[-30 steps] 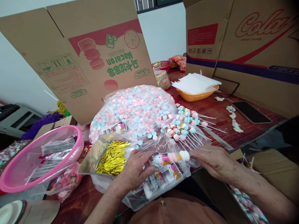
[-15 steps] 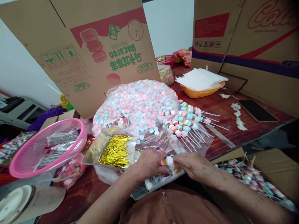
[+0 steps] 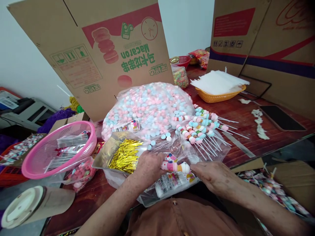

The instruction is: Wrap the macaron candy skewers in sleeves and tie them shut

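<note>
- The skewer of white, pink and yellowish candy lies nearly level between the 2 hands, above the near edge of the table.
- The left hand grasps its left end, fingers curled round it together with a printed wrapper.
- The right hand has its fingertips bunched at the white right end; I cannot tell whether they grip a stick there.
- Just below the skewer, on the near side, printed sleeves lie on clear plastic.
- Left of these, a metal tray holds gold ties.
- On the far side, a big clear bag bulges with pink and blue candies; 5 or so loose ones lie at its near edge.
- Right of that bag is a skewer pile, most sticks pointing right.
- Far left, a pink basket holds more sleeves; nearer stands a lidded cup, tilted in view.
- Far right, a yellow basket carries white sticks, with a phone nearer.
- Near right, below table level, a box contains wrapped candy.
</note>
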Action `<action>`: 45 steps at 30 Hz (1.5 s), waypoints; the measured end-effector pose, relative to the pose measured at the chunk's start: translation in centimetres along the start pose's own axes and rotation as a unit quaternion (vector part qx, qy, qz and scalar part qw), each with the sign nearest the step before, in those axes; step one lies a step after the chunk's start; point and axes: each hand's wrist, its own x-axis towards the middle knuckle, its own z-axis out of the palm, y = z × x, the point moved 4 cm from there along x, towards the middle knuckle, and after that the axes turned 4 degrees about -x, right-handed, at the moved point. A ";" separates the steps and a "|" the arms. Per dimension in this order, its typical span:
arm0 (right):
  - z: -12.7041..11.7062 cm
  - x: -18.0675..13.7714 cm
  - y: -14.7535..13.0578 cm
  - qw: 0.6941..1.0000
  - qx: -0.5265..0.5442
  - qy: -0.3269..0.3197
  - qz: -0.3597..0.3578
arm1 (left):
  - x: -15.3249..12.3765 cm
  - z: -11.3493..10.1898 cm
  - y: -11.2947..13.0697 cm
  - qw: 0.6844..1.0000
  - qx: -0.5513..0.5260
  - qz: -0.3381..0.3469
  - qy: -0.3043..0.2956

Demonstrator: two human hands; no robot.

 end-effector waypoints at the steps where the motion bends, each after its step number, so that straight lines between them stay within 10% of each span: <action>1: 0.0 0.1 -0.2 1.000 0.018 0.009 -0.006 | 0.1 0.1 0.5 1.000 0.016 0.018 0.008; 11: -1.1 0.7 0.3 0.990 0.014 0.133 -0.052 | 0.8 -0.1 1.0 0.998 -0.046 0.014 -0.050; 18: 1.6 3.1 -1.5 0.995 0.017 0.068 -0.075 | 1.3 1.3 2.6 0.986 -0.137 0.033 -0.093; 25: -1.5 3.1 0.2 0.986 0.098 0.096 -0.092 | -1.8 -0.6 -2.4 0.933 -0.329 0.075 -0.123; 29: -3.1 4.1 0.1 0.985 0.079 0.085 -0.127 | -3.0 1.8 -1.5 0.846 -0.499 0.055 -0.182; 37: -2.9 7.8 -2.8 0.982 0.023 0.008 -0.187 | -4.0 4.6 -1.1 0.746 -0.650 -0.081 -0.123; 41: -1.6 9.1 -2.1 0.970 0.223 0.087 -0.050 | -4.3 5.2 -2.5 0.696 -0.694 -0.180 -0.035; 45: 2.6 9.2 -3.8 0.915 0.402 0.024 0.028 | -4.2 5.1 -3.2 0.755 -0.639 -0.131 0.066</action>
